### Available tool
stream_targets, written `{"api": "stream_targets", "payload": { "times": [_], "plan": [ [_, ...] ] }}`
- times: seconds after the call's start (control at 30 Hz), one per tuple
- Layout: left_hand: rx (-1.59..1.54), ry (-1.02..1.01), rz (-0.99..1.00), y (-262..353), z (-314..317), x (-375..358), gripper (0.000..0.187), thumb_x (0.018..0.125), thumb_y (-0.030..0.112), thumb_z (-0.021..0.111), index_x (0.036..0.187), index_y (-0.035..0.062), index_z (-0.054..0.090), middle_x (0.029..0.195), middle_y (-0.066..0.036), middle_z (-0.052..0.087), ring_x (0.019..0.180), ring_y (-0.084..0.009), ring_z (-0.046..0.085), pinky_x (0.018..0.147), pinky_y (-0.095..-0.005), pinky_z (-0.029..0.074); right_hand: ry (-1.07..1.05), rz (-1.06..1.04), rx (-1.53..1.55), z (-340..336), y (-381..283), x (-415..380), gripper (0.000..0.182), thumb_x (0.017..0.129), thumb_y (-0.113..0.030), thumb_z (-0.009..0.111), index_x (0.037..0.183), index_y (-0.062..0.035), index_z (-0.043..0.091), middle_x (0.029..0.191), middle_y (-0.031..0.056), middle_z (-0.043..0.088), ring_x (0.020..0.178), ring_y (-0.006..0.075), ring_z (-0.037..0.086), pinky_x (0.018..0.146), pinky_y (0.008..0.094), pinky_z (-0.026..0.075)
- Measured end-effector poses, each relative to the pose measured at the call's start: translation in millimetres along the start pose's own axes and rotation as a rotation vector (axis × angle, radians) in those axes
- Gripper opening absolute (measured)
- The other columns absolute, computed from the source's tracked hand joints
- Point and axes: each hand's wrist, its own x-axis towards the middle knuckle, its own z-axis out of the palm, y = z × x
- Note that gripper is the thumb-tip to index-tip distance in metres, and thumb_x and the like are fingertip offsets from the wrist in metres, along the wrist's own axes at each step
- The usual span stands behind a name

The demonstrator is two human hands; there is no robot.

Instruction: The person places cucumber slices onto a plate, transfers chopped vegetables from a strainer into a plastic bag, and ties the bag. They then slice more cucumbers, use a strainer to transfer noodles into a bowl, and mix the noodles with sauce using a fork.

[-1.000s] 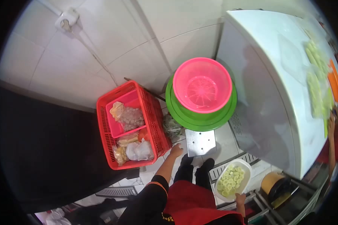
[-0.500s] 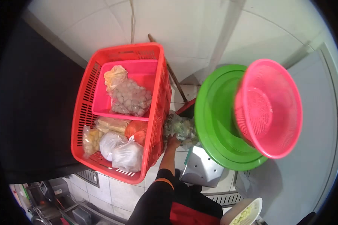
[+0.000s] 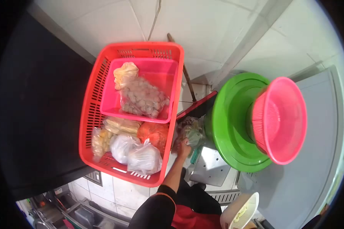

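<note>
Reaching down between the red crate and the green basin, my left hand [image 3: 185,147] is closed on the near end of a clear plastic bag [image 3: 195,134] with greenish contents, low near the floor. Its fingers are small and partly hidden by the bag. A metal platform with small holes [image 3: 211,164] lies just right of my wrist. My right hand is out of view. At the bottom right, a pale oval container [image 3: 230,213] holds light-green pieces [image 3: 240,212]; what supports it is hidden.
On the left, a red crate [image 3: 173,141] holds a pink tray [image 3: 151,65], white bags [image 3: 143,158] and an orange bag [image 3: 153,133]. A pink colander [image 3: 281,122] rests in the green basin [image 3: 233,126]. Behind stand a stick [image 3: 188,84] and a red-edged dustpan [image 3: 198,105].
The view has shifted, so the crate appears farther right. My left hand remains at the bag, which shows slightly lower and farther right. The pale container appears more upright.
</note>
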Motion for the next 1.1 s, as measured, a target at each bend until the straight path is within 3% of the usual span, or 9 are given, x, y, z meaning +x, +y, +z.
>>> {"api": "stream_targets", "payload": {
  "times": [0.13, 0.33, 0.43, 0.53, 0.63, 0.67, 0.77, 0.97, 1.1],
  "plan": [
    [-0.034, 0.083, -0.139, 84, -71, -73, 0.022, 0.058, 0.006, 0.057, 0.079, 0.0101, 0.058, 0.074, -0.014, 0.058, 0.073, -0.0337, 0.057, 0.063, -0.0420, 0.043, -0.060, -0.074, -0.034, -3, -15, -58, 0.037, 0.070, -0.018, 0.063, 0.101, 0.0025, 0.058, 0.079, 0.0095, 0.061, 0.062, 0.0176, 0.056, 0.057, 0.0322, 0.046],
    [-0.202, -0.363, 0.084, 128, -193, -164, 0.018, 0.063, 0.006, 0.058, 0.080, 0.0017, 0.058, 0.078, -0.018, 0.060, 0.078, -0.0363, 0.058, 0.068, -0.0410, 0.045, -0.105, -0.456, -0.159, -31, -43, -156, 0.036, 0.067, -0.016, 0.064, 0.096, 0.0052, 0.061, 0.073, 0.0089, 0.062, 0.055, 0.0172, 0.057, 0.052, 0.0318, 0.047],
    [0.010, -0.699, 0.094, 231, -284, -185, 0.021, 0.065, 0.004, 0.058, 0.086, 0.0014, 0.057, 0.085, -0.011, 0.062, 0.079, -0.0221, 0.060, 0.071, -0.0323, 0.045, 0.037, -0.222, -0.089, -68, -62, -186, 0.033, 0.067, -0.025, 0.065, 0.085, 0.0021, 0.065, 0.063, 0.0075, 0.060, 0.053, 0.0157, 0.056, 0.049, 0.0299, 0.045],
    [-0.201, -0.751, 0.525, 185, -285, -199, 0.023, 0.079, 0.014, 0.056, 0.098, 0.0022, 0.061, 0.102, -0.017, 0.059, 0.098, -0.0311, 0.053, 0.084, -0.0365, 0.042, 0.111, -0.443, -0.010, -97, -117, -255, 0.030, 0.068, -0.021, 0.064, 0.089, -0.0008, 0.065, 0.067, 0.0074, 0.061, 0.056, 0.0128, 0.056, 0.051, 0.0286, 0.045],
    [-0.262, -0.978, 0.983, 280, -322, -207, 0.021, 0.078, 0.009, 0.056, 0.098, 0.0046, 0.061, 0.106, -0.018, 0.057, 0.097, -0.0313, 0.053, 0.084, -0.0358, 0.042, 0.231, -0.739, 0.239, -142, -155, -296, 0.028, 0.070, -0.011, 0.058, 0.095, 0.0020, 0.060, 0.075, 0.0068, 0.061, 0.061, 0.0115, 0.055, 0.055, 0.0272, 0.046],
    [-0.335, -1.456, 1.024, 251, -284, -177, 0.051, 0.074, 0.013, 0.063, 0.121, 0.0067, 0.044, 0.130, -0.015, 0.038, 0.110, -0.0295, 0.046, 0.090, -0.0393, 0.040, 0.295, -0.838, 0.345, -162, -160, -303, 0.028, 0.069, -0.013, 0.059, 0.092, 0.0035, 0.060, 0.070, 0.0056, 0.060, 0.052, 0.0113, 0.053, 0.049, 0.0268, 0.044],
    [-0.179, -1.186, 0.439, 368, -336, -190, 0.023, 0.066, -0.002, 0.060, 0.087, 0.0041, 0.053, 0.082, -0.005, 0.056, 0.077, -0.0152, 0.054, 0.071, -0.0293, 0.043, 0.433, -0.797, 0.378, -205, -189, -309, 0.036, 0.068, -0.009, 0.056, 0.102, 0.0009, 0.054, 0.074, 0.0086, 0.060, 0.054, 0.0130, 0.056, 0.042, 0.0251, 0.045],
    [-0.518, -1.125, 0.741, 533, -322, -263, 0.021, 0.069, -0.004, 0.057, 0.086, 0.0046, 0.049, 0.082, -0.003, 0.050, 0.082, -0.0108, 0.047, 0.075, -0.0232, 0.038, 0.417, -0.651, 0.576, -299, -139, -261, 0.041, 0.069, -0.007, 0.049, 0.110, -0.0010, 0.047, 0.072, 0.0092, 0.059, 0.044, 0.0140, 0.056, 0.034, 0.0236, 0.044],
    [-0.772, -1.065, 0.661, 639, -275, -291, 0.025, 0.061, -0.005, 0.046, 0.085, 0.0037, 0.047, 0.080, -0.002, 0.046, 0.080, -0.0119, 0.045, 0.075, -0.0227, 0.037, 0.504, -0.592, 0.657, -346, -129, -222, 0.038, 0.075, -0.014, 0.049, 0.111, -0.0002, 0.046, 0.067, 0.0131, 0.060, 0.040, 0.0187, 0.056, 0.035, 0.0254, 0.045]
  ]
}}
